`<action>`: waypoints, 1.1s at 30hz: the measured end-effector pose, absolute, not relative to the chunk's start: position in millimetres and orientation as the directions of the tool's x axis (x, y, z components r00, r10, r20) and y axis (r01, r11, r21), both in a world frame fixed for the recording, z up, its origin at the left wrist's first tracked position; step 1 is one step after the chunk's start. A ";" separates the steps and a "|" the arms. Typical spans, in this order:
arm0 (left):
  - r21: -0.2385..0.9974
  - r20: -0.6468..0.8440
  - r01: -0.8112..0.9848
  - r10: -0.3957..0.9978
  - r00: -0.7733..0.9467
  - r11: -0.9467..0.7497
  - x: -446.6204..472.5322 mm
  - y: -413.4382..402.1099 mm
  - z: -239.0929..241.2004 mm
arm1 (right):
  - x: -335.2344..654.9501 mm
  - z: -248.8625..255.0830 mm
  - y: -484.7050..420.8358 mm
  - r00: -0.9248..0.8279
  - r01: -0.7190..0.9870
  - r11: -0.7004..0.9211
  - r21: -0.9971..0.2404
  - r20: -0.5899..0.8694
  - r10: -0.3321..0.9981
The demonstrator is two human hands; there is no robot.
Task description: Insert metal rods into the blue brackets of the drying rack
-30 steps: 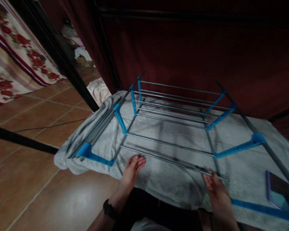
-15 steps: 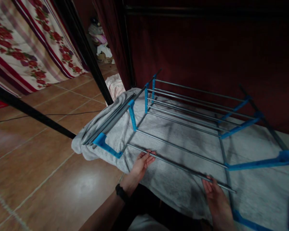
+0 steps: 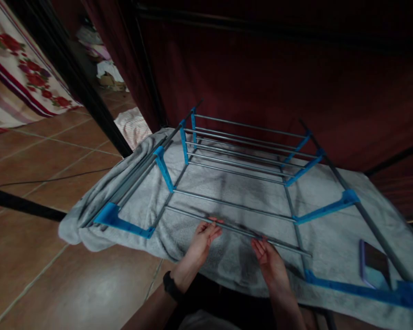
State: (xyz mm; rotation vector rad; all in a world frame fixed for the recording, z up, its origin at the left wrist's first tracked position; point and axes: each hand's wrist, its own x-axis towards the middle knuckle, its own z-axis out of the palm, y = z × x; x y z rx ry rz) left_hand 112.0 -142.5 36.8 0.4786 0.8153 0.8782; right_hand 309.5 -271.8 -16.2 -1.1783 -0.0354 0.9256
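My left hand [image 3: 203, 238] is closed, its thumb and fingers pinching a thin metal rod [image 3: 236, 229] around its middle. Farther right on the same rod, my right hand [image 3: 270, 261] has its fingers curled under and against it. The rod lies across the near side of a partly assembled rack with blue plastic brackets [image 3: 313, 279] and grey side tubes [image 3: 291, 197]. Behind it runs a parallel metal rod [image 3: 234, 204] fitted between two blue brackets. Several more rods span the far part of the rack.
A grey blanket [image 3: 220, 181] covers the surface under the rack. Several loose grey tubes [image 3: 134, 172] lie along its left side. A phone [image 3: 375, 263] rests at the right by a side tube. Black posts [image 3: 89, 96] rise at the left, above a tiled floor [image 3: 89, 284].
My right hand has slid left along the rod, closer to my left hand. The view has turned right, bringing the whole phone into sight.
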 end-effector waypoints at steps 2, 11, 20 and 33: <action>0.676 -0.407 -0.472 0.821 0.401 0.566 119.9 -145.6 39.6 | 298.6 -12.5 -265.4 0.624 -0.606 0.046 -0.794 -0.438 0.647; 0.761 -0.270 -0.448 0.857 0.438 0.469 135.9 -137.5 75.1 | 270.2 -3.8 -268.0 0.678 0.166 -0.125 -0.978 0.021 0.735; 0.826 -0.105 -0.483 0.922 0.372 0.289 132.0 -118.9 120.5 | 223.8 -32.2 -311.1 0.327 0.815 -0.151 -0.559 0.228 0.917; 0.811 0.417 -0.495 0.902 0.115 -0.312 116.0 -105.9 225.4 | 244.6 38.8 -288.3 0.604 0.515 -0.082 -0.853 0.293 0.741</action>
